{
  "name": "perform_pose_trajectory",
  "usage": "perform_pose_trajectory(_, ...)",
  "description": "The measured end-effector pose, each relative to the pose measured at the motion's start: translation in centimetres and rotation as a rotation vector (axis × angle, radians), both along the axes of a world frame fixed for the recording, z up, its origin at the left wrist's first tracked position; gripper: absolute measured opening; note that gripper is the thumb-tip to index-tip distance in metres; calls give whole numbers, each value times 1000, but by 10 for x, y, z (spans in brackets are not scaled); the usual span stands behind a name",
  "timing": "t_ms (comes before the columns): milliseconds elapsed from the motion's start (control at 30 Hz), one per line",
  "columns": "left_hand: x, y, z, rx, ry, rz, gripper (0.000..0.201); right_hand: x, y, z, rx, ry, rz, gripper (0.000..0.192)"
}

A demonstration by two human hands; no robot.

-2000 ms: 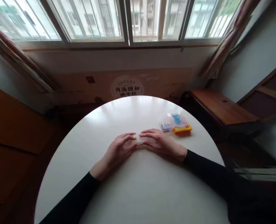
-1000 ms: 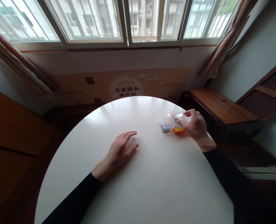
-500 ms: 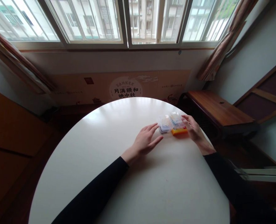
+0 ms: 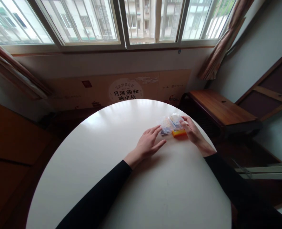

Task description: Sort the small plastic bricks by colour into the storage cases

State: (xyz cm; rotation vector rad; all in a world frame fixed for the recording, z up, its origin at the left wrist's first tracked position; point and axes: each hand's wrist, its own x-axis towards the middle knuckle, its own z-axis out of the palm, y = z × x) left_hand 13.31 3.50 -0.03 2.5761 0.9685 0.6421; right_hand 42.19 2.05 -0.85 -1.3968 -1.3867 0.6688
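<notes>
Two small clear boxes (image 4: 171, 124) are sitting on an orange box (image 4: 178, 132) at the table's (image 4: 107, 152) far right. The left hand (image 4: 148, 143), fingers spread, is touching their left edge; the right hand (image 4: 191, 130) is cupping the right side, seemingly bracketing the stack to steady it.

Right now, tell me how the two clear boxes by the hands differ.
The left clear box lies nearer the left hand, and what shows through it looks pale. The right clear box sits on an orange box against the right hand and shows blue. Both are small, transparent and lie flat.
</notes>
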Motion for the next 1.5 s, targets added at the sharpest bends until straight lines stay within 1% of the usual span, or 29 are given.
perform_pose_trajectory(133,2,2,-1,-2,-10,-3,66,-2,-1,2,17,-18,-3,58)
perform_pose_trajectory(367,4,5,-2,-13,-1,-1,66,-2,0,-3,29,-72,-49,59)
perform_pose_trajectory(533,4,7,-4,-6,-1,-4,68,-5,-1,-2,22,-64,-82,60)
perform_pose_trajectory(733,3,8,-7,2,-4,-7,70,-6,-2,-1,16,-61,-70,61)
perform_pose_trajectory(1000,1,6,-5,18,-23,4,70,-4,1,-6,54,-99,-99,61)
perform_pose_trajectory(1300,0,5,-4,18,-18,7,71,-8,0,-4,68,-111,-90,59)
perform_pose_trajectory(1367,-3,4,-2,22,-8,6,71,-7,0,-6,62,-115,-111,61)
perform_pose_trajectory(1433,-10,0,1,23,15,0,72,-7,0,-7,58,-144,-165,64)
perform_pose_trajectory(1500,-20,-5,5,20,44,8,73,-6,-2,-3,98,-203,-230,65)
